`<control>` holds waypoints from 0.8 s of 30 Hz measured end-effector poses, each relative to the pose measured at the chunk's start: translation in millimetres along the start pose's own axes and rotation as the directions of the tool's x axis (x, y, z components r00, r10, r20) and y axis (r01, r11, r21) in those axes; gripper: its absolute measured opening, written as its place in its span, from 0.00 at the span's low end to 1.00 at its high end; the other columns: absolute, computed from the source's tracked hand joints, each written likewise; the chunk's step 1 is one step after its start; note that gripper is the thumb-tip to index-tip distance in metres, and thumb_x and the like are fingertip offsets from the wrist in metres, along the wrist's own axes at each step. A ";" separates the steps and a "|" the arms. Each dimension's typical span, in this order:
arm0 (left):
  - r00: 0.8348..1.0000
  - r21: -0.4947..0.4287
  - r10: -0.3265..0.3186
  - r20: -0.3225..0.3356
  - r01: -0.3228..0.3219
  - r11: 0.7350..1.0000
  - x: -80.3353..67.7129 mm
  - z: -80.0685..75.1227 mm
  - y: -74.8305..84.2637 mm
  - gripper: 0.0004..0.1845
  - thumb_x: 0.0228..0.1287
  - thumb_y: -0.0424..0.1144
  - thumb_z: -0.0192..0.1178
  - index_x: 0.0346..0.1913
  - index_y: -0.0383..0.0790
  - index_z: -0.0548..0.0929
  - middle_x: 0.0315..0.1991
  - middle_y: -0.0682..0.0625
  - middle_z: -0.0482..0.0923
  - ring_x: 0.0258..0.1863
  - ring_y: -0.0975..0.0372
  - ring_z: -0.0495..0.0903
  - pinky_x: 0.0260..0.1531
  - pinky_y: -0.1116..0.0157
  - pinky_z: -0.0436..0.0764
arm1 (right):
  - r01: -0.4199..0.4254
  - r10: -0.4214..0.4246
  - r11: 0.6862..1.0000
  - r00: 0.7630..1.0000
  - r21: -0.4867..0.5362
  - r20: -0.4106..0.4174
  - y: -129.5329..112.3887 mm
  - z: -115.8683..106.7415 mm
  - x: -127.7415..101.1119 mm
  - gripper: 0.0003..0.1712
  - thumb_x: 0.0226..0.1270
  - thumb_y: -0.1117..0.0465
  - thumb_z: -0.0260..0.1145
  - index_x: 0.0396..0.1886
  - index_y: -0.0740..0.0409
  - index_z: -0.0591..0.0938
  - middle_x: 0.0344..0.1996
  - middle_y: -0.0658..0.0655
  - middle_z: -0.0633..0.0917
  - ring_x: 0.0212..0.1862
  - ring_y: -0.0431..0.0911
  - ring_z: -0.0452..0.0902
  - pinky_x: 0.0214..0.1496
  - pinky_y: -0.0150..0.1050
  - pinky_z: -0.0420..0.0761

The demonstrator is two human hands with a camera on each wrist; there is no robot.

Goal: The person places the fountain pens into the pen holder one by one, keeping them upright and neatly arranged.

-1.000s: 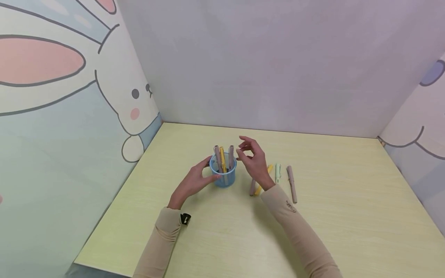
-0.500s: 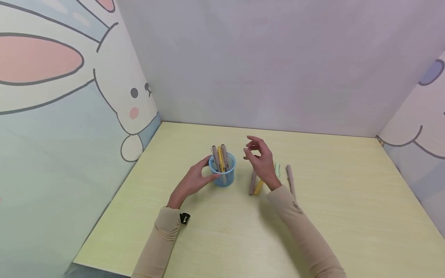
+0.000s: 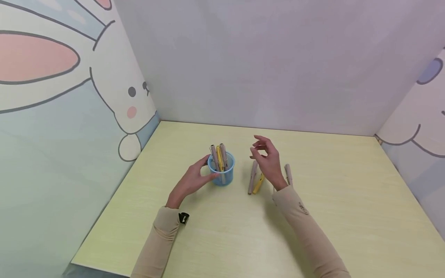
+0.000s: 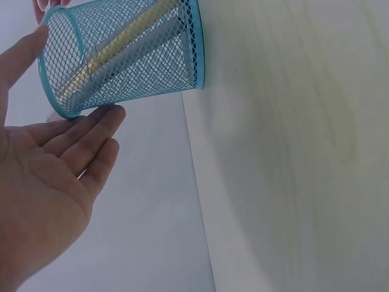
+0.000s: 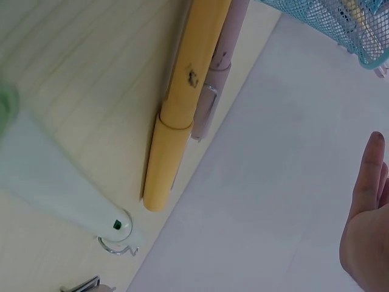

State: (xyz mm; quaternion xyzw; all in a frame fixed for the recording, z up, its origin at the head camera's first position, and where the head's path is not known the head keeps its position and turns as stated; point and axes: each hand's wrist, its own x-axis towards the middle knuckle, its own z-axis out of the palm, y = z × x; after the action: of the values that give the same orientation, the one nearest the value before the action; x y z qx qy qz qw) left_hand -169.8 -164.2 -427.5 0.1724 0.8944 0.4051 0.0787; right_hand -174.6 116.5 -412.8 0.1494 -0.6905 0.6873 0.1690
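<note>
I see L hand (image 3: 190, 181) gripping blue mesh cup (image 3: 226, 179) betw. thumb & fingers, pens (image 3: 219, 156) inside; R hand (image 3: 269, 160) relaxed, fingers loosely bent, near loose yellow pen (image 3: 259, 185), rt of cup.

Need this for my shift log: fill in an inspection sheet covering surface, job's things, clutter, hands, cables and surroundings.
Surface: pale yellow-green table, wood-grain look.
Job's things: blue mesh cup with at least two gray pens and one yellow pen leaning inside; beside it lie a loose gray pen, a loose yellow pen, a pale green pen and another gray pen.
Clutter: nothing seen.
Left hand: holds the cup between thumb and fingers.
Right hand: raised above the loose pens, holding nothing visible.
Cables: nothing seen.
Surroundings: plain pale back wall; left wall with a rabbit cartoon.
</note>
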 end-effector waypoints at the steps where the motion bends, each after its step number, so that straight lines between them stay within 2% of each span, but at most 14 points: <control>1: 1.000 0.002 0.000 -0.001 0.000 1.000 0.2 0.2 -0.2 0.46 0.71 0.53 0.67 0.82 0.37 0.57 0.76 0.38 0.65 0.75 0.45 0.63 0.72 0.42 0.61 | 0.001 -0.001 1.000 1.000 -0.002 -0.003 -0.6 -1.3 -0.1 0.25 0.72 0.77 0.63 0.67 0.74 0.74 0.49 0.80 0.75 0.45 0.46 0.78 0.43 0.45 0.88; 13: 1.000 -0.007 0.006 -0.004 -0.006 1.000 2.4 1.1 -1.7 0.46 0.71 0.53 0.67 0.82 0.38 0.57 0.76 0.39 0.66 0.75 0.46 0.64 0.72 0.41 0.61 | 0.034 -0.035 0.999 0.998 -0.023 -0.047 0.2 -23.1 -0.2 0.24 0.71 0.78 0.62 0.66 0.75 0.73 0.48 0.79 0.75 0.44 0.48 0.78 0.41 0.40 0.88; 16: 1.000 -0.010 0.009 -0.004 -0.009 1.000 2.8 1.0 -2.4 0.46 0.70 0.53 0.67 0.82 0.38 0.57 0.76 0.39 0.65 0.75 0.46 0.64 0.72 0.42 0.61 | 0.026 -0.028 0.999 0.998 -0.037 -0.057 0.5 -29.0 -1.5 0.24 0.72 0.78 0.62 0.66 0.76 0.73 0.48 0.78 0.75 0.45 0.48 0.78 0.41 0.37 0.87; 24: 1.000 -0.011 0.008 -0.005 -0.008 1.000 3.3 1.9 -4.3 0.46 0.70 0.53 0.67 0.82 0.38 0.58 0.76 0.41 0.65 0.75 0.47 0.64 0.72 0.43 0.61 | -0.017 0.013 0.997 0.998 -0.069 -0.069 5.4 -45.3 -5.3 0.25 0.72 0.78 0.62 0.67 0.76 0.72 0.49 0.77 0.76 0.45 0.45 0.78 0.41 0.38 0.87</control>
State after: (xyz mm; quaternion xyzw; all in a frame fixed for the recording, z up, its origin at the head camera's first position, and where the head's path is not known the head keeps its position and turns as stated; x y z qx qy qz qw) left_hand -173.4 -164.2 -431.9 0.1744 0.8917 0.4107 0.0758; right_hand -170.9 161.7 -420.1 0.1146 -0.7089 0.6688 0.1924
